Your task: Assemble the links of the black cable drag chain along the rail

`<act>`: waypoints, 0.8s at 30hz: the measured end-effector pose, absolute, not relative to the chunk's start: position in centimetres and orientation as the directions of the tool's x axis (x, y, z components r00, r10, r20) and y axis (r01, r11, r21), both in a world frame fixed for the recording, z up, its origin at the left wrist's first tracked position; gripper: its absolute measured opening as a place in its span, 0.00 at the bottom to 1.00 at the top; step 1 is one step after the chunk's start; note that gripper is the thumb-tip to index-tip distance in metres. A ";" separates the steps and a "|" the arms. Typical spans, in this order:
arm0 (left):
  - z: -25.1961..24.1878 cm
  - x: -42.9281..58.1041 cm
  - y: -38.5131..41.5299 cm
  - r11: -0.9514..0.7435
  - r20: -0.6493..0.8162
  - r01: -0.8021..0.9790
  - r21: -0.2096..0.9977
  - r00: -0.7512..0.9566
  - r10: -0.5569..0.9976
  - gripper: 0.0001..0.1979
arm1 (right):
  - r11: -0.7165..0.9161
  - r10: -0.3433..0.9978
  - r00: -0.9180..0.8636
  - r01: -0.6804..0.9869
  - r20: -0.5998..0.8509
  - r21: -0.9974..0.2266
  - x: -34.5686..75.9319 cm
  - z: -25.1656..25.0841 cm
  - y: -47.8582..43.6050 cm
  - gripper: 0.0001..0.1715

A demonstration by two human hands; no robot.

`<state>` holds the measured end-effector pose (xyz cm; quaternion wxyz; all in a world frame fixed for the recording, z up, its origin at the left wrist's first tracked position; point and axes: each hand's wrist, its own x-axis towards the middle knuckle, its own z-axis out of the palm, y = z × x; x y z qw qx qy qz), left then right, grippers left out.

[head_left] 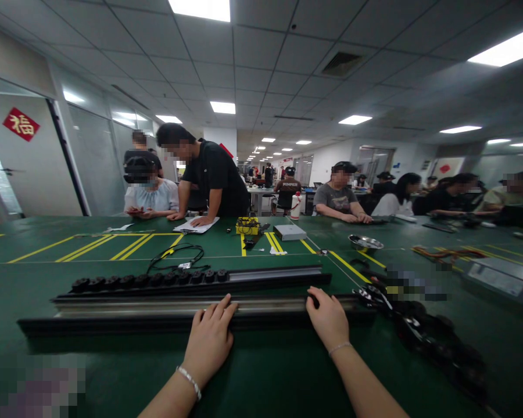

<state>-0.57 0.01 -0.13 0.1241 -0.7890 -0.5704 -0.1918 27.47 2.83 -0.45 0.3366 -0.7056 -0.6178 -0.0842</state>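
A long black rail with a bare metal channel (pixel 126 307) lies across the green table before me. My left hand (pixel 211 337) grips its near side around the middle, fingers over the top edge and thumb in front. Toward the right end, my right hand (pixel 329 318) has its fingers curled over the same rail; part of its grip is hidden. Just behind lies a second black rail (pixel 283 273), with a row of black round knobbed pieces (pixel 152 281) along its left part. A heap of black round parts (pixel 436 337) sits to the right of my right hand.
Beyond the rails are a black cable (pixel 183 249), a yellow box (pixel 247 225), a grey box (pixel 290 233) and a metal bowl (pixel 365 242). A metal case (pixel 501 278) stands at right. A person leans over a clipboard (pixel 196 225) across the table; several people sit around.
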 end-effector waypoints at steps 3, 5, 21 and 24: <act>-0.1 -0.6 0.0 -0.311 0.443 0.950 0.019 0.271 0.855 0.27 | -0.017 0.825 0.224 0.927 0.519 -0.375 27.5 -0.3 2.8 0.19; -0.1 -0.6 0.0 -0.312 0.444 0.950 0.021 0.271 0.854 0.27 | -0.024 0.827 0.229 0.926 0.514 -0.376 27.4 -0.2 2.7 0.19; 0.1 -0.5 -0.1 -0.312 0.437 0.950 0.030 0.268 0.859 0.27 | -0.059 0.820 0.279 0.910 0.500 -0.410 27.5 0.1 2.7 0.18; 0.2 -0.5 -0.1 -0.311 0.431 0.950 0.033 0.267 0.862 0.27 | -0.064 0.808 0.277 0.918 0.520 -0.391 27.5 -0.1 2.9 0.17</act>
